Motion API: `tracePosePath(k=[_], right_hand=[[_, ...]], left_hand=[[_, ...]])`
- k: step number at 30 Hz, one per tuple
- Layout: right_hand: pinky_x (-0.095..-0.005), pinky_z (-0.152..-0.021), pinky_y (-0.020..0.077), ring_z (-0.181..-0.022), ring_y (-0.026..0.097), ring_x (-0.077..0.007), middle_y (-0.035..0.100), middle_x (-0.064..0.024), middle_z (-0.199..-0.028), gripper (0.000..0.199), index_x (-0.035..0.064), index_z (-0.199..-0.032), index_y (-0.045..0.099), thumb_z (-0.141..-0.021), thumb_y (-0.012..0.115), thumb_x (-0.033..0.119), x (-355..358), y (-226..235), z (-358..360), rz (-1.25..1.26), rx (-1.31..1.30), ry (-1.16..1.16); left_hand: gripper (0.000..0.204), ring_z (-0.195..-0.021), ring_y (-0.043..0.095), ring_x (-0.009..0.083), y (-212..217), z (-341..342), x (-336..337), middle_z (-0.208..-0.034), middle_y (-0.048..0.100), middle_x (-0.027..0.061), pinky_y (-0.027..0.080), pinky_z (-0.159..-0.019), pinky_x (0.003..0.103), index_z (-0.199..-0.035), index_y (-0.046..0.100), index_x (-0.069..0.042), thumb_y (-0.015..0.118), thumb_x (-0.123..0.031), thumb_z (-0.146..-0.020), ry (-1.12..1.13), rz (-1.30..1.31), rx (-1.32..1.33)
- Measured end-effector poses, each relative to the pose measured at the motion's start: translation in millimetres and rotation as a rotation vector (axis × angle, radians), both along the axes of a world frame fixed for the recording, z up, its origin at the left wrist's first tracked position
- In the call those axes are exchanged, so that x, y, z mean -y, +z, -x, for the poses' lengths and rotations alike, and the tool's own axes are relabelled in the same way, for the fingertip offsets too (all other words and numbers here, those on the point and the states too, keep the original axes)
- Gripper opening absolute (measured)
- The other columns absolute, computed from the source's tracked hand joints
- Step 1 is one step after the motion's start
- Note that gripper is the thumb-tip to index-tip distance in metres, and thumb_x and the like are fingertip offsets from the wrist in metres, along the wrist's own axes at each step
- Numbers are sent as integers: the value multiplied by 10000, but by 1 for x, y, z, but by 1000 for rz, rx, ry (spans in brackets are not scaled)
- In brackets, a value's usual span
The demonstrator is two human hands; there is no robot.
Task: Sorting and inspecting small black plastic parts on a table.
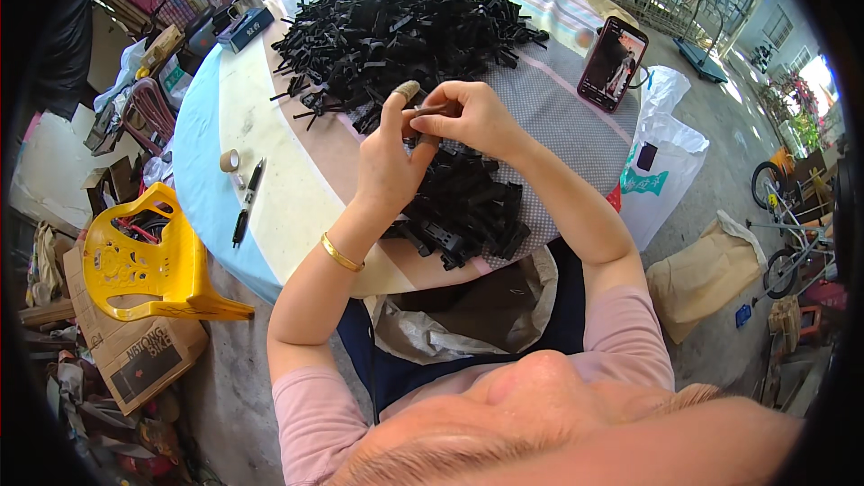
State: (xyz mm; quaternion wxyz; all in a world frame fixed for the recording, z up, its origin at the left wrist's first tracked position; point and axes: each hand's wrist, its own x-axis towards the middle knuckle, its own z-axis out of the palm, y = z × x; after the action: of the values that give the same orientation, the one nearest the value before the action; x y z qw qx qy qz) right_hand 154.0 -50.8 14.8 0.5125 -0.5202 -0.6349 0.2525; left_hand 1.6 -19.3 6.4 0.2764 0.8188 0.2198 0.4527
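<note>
Together above the round table, the left hand and right hand pinch one small black plastic piece between closed fingertips, a wrapped left thumb raised. Below them lies a small heap of black parts; beyond, a larger pile. A phone stands right, tape roll and pen left, beside a yellow chair.

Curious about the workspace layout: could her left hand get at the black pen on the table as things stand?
Probably yes: the black pen lies on open tabletop just left of the left hand, nothing between, though that hand now pinches a small dark part.
</note>
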Motion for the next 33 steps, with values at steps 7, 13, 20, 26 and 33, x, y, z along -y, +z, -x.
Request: tracePosePath(k=[7, 13, 20, 26, 33], right_hand=[[-171, -515, 409, -582, 498, -27, 590, -6, -658, 199, -23, -791, 620, -744, 678, 162, 3, 9, -10, -131, -103, -3], [-165, -412, 300, -465, 388, -20, 479, 39, -570, 186, 12, -835, 600, -792, 639, 189, 4, 17, -37, 134, -559, 374], [-153, -466, 322, -554, 419, -19, 521, 27, -689, 174, 16, -863, 589, -795, 635, 170, 6, 16, -26, 150, -362, 405], [-176, -568, 419, -656, 512, -45, 580, -10, -735, 193, -7, -908, 599, -802, 627, 152, 2, 11, -19, -61, -90, 382], [-160, -460, 339, -531, 428, -20, 535, 16, -653, 149, 4, -902, 571, -854, 535, 141, 5, 9, -8, 58, -156, 108]], left_hand=[[530, -980, 526, 204, 9, 3, -6, -1090, 537, 102, 412, -878, 337, -1206, 391, -16, 621, -21, -729, -91, 223, 189], [245, -941, 591, 267, 13, 16, -25, -981, 580, 122, 496, -836, 347, -1051, 510, 36, 530, -109, -855, -805, 1043, 331], [209, -884, 600, 213, 13, 18, -24, -973, 566, 110, 511, -813, 323, -991, 513, 34, 547, -98, -833, -817, 1163, 185], [130, -831, 592, 151, 5, 10, -19, -909, 579, 90, 499, -763, 264, -886, 515, 35, 528, -74, -816, -541, 859, 121], [120, -795, 592, 120, 3, 2, -14, -871, 599, 94, 483, -703, 216, -924, 480, 42, 502, 41, -806, -194, 569, 266]])
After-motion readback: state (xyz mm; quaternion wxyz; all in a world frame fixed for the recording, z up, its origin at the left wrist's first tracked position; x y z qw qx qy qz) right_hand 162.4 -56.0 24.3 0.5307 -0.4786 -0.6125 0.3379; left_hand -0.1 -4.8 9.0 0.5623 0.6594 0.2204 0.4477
